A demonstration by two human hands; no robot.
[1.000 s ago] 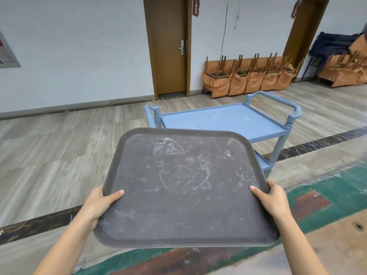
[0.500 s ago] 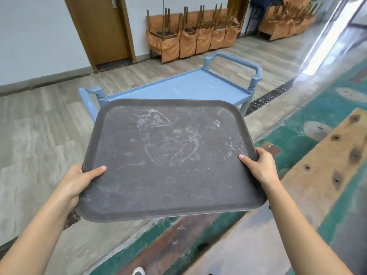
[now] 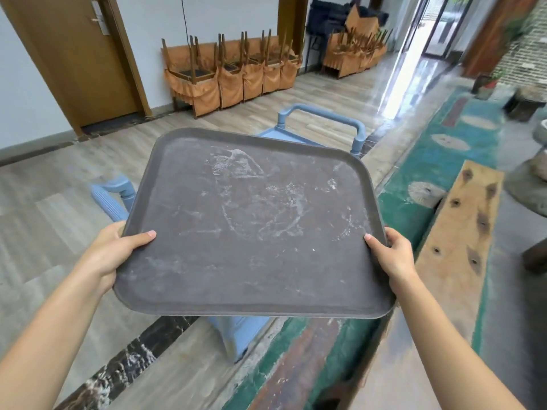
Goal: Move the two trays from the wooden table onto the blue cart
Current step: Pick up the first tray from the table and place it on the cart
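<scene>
A large dark grey tray [image 3: 254,226], scuffed with white marks, fills the middle of the view and is held level in the air. My left hand [image 3: 114,251] grips its left edge, thumb on top. My right hand [image 3: 392,255] grips its right edge the same way. The blue cart [image 3: 322,125] stands right behind and under the tray; only its far handle, a left handle [image 3: 114,196] and a lower part [image 3: 236,335] show. The cart's top shelf is hidden by the tray. No second tray is in view.
A wooden plank [image 3: 461,232] with dark knots lies at the right on a green painted floor. Stacked orange-covered chairs [image 3: 231,72] line the far wall beside a brown door [image 3: 77,60]. A bright corridor opens at the back right.
The tray has come forward over the cart, which it now covers almost fully. The view has swung right and down, showing more of the plank and corridor. Both hands keep their grip.
</scene>
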